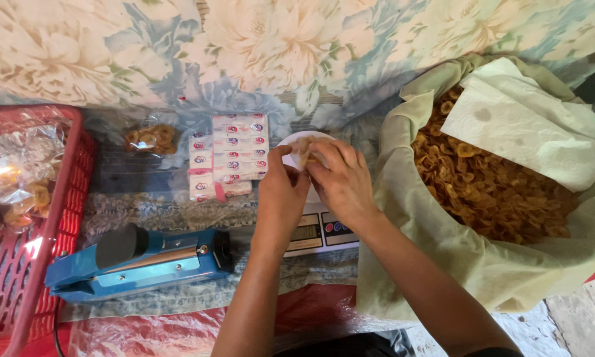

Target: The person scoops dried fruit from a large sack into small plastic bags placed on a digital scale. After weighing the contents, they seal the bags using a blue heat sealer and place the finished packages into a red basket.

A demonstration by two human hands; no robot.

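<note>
A: Centre of frame. What do the two hands hold?

B: The left hand [281,192] and the right hand [340,182] meet over a white bowl [291,142] that stands on a small digital scale [320,231]. Both are pinched narrow on a small clear bag of banana chips [305,152], the fingers closed on its mouth. Holding it over the bowl lets any dropped chip fall where it is weighed, in my judgement.

A: And the supply?

B: Right of frame: a large sack lined with pale green cloth [403,218], heaped with loose fried chips [489,192], a sheet of white paper [529,125] laid across its top. It sits just beside the right forearm, within easy reach.

A: Left of the scale?

B: A blue heat sealer [139,261] lies at lower left, jaw shut, near the left arm. Above it, a stack of printed labels [228,155] and one filled bag of chips [151,139]. At far left, a red plastic basket [30,264] holds more filled clear bags.

A: The surface?

B: A floor covering with a pale flower print [277,46], everything ranged in an arc around the scale.
</note>
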